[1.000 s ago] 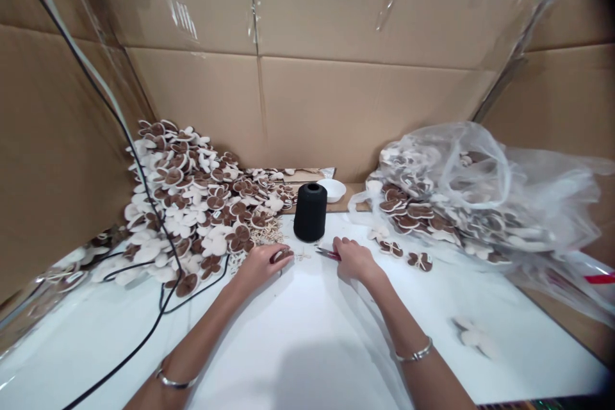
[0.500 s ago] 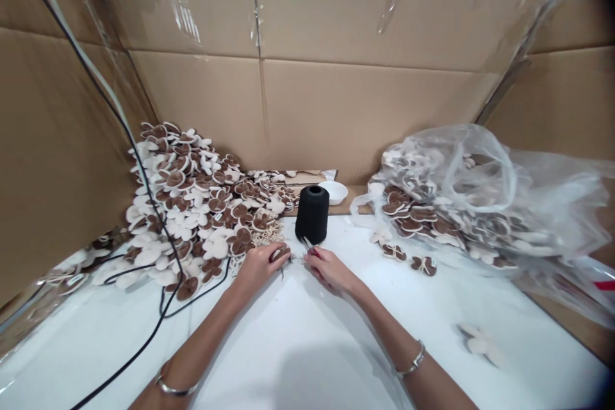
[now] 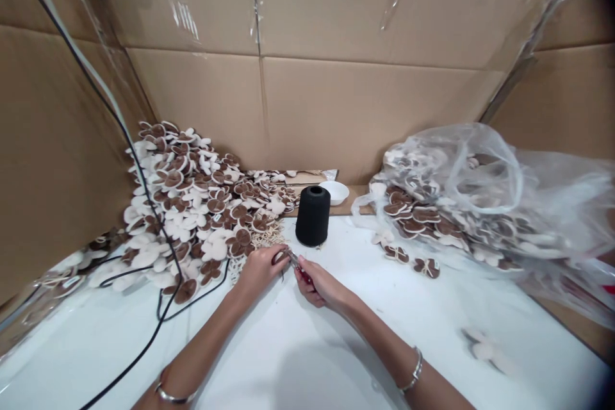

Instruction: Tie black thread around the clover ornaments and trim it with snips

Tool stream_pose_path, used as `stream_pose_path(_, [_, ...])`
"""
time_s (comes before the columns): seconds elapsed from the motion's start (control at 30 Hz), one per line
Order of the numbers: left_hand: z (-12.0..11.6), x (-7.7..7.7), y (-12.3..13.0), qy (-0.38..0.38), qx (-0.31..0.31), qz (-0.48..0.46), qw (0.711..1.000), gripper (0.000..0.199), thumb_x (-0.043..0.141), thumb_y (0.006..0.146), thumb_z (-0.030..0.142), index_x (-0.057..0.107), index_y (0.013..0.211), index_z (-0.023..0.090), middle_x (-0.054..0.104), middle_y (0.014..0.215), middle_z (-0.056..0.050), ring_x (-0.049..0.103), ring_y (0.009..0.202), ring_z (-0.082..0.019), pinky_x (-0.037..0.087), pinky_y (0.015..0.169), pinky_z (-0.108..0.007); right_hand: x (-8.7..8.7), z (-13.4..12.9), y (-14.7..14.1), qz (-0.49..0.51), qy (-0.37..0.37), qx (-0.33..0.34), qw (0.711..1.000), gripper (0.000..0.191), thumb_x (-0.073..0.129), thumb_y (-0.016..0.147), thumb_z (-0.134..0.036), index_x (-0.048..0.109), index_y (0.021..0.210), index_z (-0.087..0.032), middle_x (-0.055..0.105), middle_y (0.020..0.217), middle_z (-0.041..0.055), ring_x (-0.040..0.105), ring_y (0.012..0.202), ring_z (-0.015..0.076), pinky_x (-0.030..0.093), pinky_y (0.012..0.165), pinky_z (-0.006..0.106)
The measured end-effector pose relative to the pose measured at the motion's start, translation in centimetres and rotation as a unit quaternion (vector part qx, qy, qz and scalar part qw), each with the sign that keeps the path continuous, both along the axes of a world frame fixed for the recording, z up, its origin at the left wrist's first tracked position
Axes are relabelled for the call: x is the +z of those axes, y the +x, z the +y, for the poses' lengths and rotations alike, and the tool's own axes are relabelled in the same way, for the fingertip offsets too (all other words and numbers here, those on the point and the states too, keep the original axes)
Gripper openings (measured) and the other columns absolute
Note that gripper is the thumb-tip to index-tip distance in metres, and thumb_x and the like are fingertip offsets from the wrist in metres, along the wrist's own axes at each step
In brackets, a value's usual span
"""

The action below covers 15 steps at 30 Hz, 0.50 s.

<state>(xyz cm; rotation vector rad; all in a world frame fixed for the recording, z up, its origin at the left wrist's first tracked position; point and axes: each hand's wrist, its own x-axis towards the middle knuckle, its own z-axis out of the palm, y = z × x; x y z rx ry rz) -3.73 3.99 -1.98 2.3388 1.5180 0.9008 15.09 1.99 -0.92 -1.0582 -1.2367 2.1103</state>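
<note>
Since everything here sits around the black thread cone [image 3: 312,216], we'll work from that. Just in front of it, our right hand [image 3: 319,285] has a clenched grip on small red-handled snips [image 3: 298,267], and their tips nearly touch our left hand [image 3: 259,272]. That left grip is curled shut too, but the fingers hide what's inside, so we can't tell what it's pinching.

Right behind the cone sits a white bowl [image 3: 334,192]. To the cone's left, a big heap of brown-and-cream flower-shaped pieces [image 3: 192,205] spills almost against our left hand, with a black cable [image 3: 169,301] snaking along its front. To the cone's right there's a clear plastic bag [image 3: 480,205] full of more pieces, and a few loose pieces [image 3: 426,267] lie just in front of it.

Cardboard walls [image 3: 375,115] box in the back and sides. Most open room on the white worktop [image 3: 384,333] is right of the cone and toward us.
</note>
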Motion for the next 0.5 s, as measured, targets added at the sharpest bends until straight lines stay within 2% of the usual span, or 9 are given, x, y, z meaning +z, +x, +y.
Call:
stream_pose_path(0.17, [0.04,-0.14,0.09,0.003,-0.006,0.000,1.000,0.023,0.062,0.084,0.022,0.068,0.106,0.017,0.075,0.099,-0.007,0.070,0.085,-0.022,0.052,0.077,-0.029,-0.16,0.09,0.11,-0.009,-0.001,-0.001,1.000,0.043,0.030,0.095,-0.058,0.036,0.072,-0.022,0.027,0.047,-0.0106,0.014,0.031,0.0045,0.008,0.028,0.016])
stream_pose_path(0.37, [0.12,-0.18,0.11,0.017,-0.008,0.006,1.000,0.024,0.064,0.082,0.022,0.069,0.105,0.019,0.075,0.094,-0.006,0.069,0.075,-0.019,0.052,0.072,-0.027,-0.20,0.11,0.05,-0.014,-0.003,-0.006,1.000,0.044,0.032,0.094,-0.060,0.037,0.073,-0.022,0.026,0.046,-0.0115,0.013,0.031,0.0041,0.007,0.029,0.015])
stream_pose_path(0.5, [0.06,-0.02,0.19,0.025,-0.012,-0.012,1.000,0.021,0.064,0.081,0.021,0.070,0.102,0.019,0.075,0.096,-0.007,0.069,0.075,-0.019,0.052,0.073,-0.028,-0.31,0.15,0.05,-0.007,0.008,-0.006,1.000,0.044,0.033,0.093,-0.061,0.037,0.073,-0.022,0.026,0.046,-0.0113,0.014,0.031,0.0040,0.008,0.029,0.015])
